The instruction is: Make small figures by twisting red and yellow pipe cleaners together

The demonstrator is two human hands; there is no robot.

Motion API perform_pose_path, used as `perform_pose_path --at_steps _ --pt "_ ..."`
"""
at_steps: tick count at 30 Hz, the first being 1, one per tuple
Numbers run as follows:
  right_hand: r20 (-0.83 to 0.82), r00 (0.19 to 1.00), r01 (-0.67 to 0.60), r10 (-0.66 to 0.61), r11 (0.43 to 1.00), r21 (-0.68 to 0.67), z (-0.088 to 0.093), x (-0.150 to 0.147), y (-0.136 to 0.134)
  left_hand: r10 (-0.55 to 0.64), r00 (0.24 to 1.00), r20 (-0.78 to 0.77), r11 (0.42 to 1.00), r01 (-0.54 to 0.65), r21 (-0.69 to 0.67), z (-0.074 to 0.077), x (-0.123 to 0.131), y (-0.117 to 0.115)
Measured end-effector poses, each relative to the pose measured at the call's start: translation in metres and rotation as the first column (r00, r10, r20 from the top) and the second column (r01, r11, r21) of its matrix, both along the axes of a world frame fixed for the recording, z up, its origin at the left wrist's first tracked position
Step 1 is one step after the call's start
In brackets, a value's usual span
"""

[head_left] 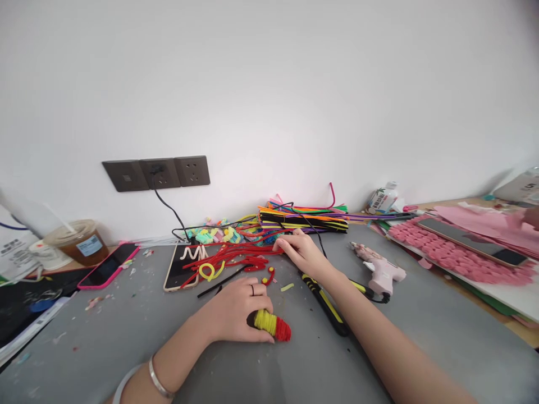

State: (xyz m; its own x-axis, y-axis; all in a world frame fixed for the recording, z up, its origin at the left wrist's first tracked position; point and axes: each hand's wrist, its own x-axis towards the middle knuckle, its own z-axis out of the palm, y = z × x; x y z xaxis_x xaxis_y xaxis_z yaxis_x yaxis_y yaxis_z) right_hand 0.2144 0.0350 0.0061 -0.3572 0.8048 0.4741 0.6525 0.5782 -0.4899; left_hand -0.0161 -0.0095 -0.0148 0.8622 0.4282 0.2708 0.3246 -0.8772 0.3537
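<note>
My left hand (236, 311) is closed round a small wound pipe-cleaner piece (273, 325), yellow and red with a black end, and rests with it on the grey table (295, 370). My right hand (301, 252) reaches forward with its fingers stretched out flat onto a loose heap of red pipe cleaners (229, 258). Nothing shows in that hand. A bundle of mixed-colour pipe cleaners (303, 217) lies just behind it against the wall.
A pink glue gun (379, 269) and black-and-yellow pliers (324, 300) lie right of my hands. A phone (179, 269) sits under the red pieces; a pink-cased phone (107, 265) and an iced drink cup (80, 241) are left. Pink craft sheets (458, 255) are at right.
</note>
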Motion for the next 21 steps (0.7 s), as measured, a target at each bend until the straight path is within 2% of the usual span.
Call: perform_pose_path --at_steps 4,6,9,11,13,16,19,21 --pt "0.006 1.000 0.030 -0.030 1.000 0.000 -0.003 0.002 0.002 0.041 0.997 0.065 0.997 -0.045 0.060 0.001 -0.002 0.001" --pt "-0.009 0.998 0.061 -0.061 0.998 0.003 -0.004 0.002 0.002 0.153 0.977 0.149 0.981 -0.168 0.094 0.002 -0.005 0.005" --pt "-0.046 0.993 0.111 -0.111 0.994 0.000 -0.003 0.002 0.002 0.428 0.873 0.232 0.880 -0.461 0.113 0.001 -0.012 0.014" --pt "-0.067 0.987 0.146 -0.146 0.989 -0.009 -0.003 0.002 0.001 0.553 0.811 0.194 0.805 -0.580 0.130 -0.001 -0.016 0.020" --pt "-0.073 0.982 0.174 -0.175 0.985 -0.018 -0.002 0.001 0.001 0.596 0.795 0.115 0.779 -0.607 0.158 -0.003 -0.017 0.021" --pt "-0.071 0.980 0.184 -0.185 0.983 -0.020 -0.003 0.000 0.001 0.597 0.802 0.029 0.785 -0.591 0.183 -0.006 -0.012 0.018" --pt "-0.064 0.983 0.173 -0.173 0.985 -0.011 -0.004 -0.001 0.000 0.596 0.802 0.028 0.788 -0.591 0.172 -0.004 -0.009 0.016" --pt "-0.063 0.983 0.172 -0.172 0.985 -0.010 -0.004 -0.001 0.000 0.607 0.793 0.054 0.783 -0.608 0.127 0.004 -0.016 0.020"
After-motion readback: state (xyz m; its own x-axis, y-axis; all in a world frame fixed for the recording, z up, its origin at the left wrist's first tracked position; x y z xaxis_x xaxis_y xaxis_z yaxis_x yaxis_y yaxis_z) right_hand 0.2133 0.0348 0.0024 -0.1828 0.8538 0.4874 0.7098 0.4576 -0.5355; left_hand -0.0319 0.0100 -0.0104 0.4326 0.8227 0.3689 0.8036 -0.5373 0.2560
